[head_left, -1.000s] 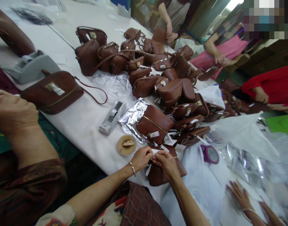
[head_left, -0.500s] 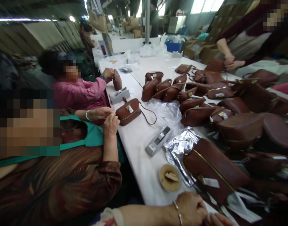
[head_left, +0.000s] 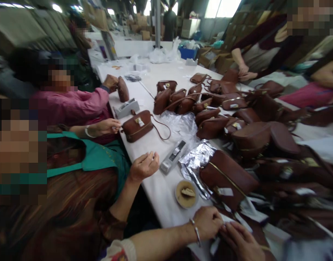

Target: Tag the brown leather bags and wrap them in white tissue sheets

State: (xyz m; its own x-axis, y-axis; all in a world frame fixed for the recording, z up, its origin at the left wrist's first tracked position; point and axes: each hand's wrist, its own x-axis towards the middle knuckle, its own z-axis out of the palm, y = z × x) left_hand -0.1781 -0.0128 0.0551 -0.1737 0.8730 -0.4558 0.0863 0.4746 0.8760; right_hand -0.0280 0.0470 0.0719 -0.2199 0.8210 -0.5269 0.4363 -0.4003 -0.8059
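Note:
My left hand (head_left: 208,222), with a silver bangle at the wrist, is closed in a pinch at the bottom of the view. My right hand (head_left: 242,241) meets it, fingertips pressed together beside a white strip. What the fingertips hold is too small or hidden to name. Under both hands lies a brown handbag (head_left: 260,237), mostly covered by them. Just beyond sits another brown handbag (head_left: 228,179) with a gold zip and a white tag, on crinkled silver foil (head_left: 195,157). A round bowl (head_left: 186,194) with a pale lump inside stands left of it.
A grey tape dispenser (head_left: 173,157) stands on the white table (head_left: 152,185). Clear plastic (head_left: 181,125) and many brown handbags (head_left: 252,139) spread to the right. A co-worker's hand (head_left: 146,165) reaches over the table edge near a handbag (head_left: 139,125). Other people work around the table.
The view has shifted, bringing more of my right hand into sight. My hands stay together. The nearest co-worker's hands have parted, one moving toward the tape dispenser.

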